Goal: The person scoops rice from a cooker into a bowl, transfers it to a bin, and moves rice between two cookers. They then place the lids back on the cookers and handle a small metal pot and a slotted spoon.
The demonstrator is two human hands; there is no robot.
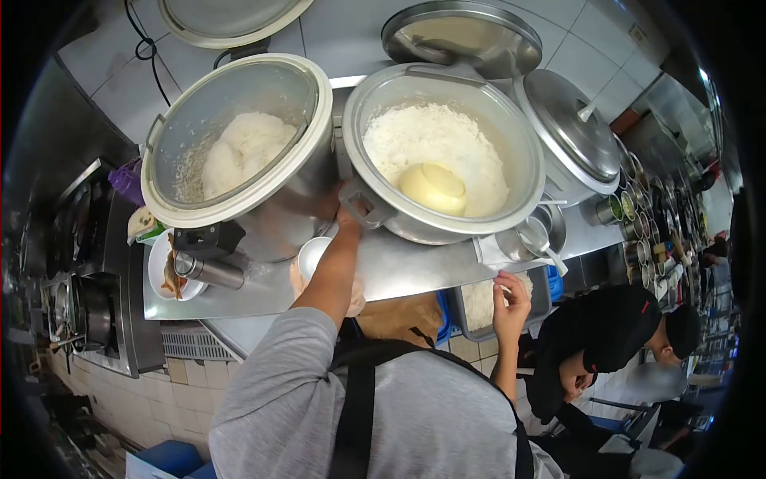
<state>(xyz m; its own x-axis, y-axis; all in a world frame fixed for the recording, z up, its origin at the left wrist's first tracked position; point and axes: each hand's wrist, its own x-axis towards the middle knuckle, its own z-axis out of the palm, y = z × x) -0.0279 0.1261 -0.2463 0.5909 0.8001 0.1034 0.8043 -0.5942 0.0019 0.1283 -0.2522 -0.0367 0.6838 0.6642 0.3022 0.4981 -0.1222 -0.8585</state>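
My left hand [345,214] reaches between the two big pots, beside the side handle [363,204] of the right pot [527,152]; its fingers are hidden. White rice [427,136] fills part of that pot, with a yellow bowl [433,189] resting on it. In the left pot [319,104] lies a mound of rice [249,144]. Under my left forearm, a white bowl [313,254] is partly covered. My right hand [511,305] is raised by the counter's front edge, fingers loosely bent and nothing visible in them, near a grey tub [541,294] of rice.
On the steel counter [399,267] stand a metal shaker [209,270], a white plate [155,267] with food, and a metal pot with a ladle [536,238]. A lidded pot [570,120] is at right. A person in black [598,327] bends over nearby on the right.
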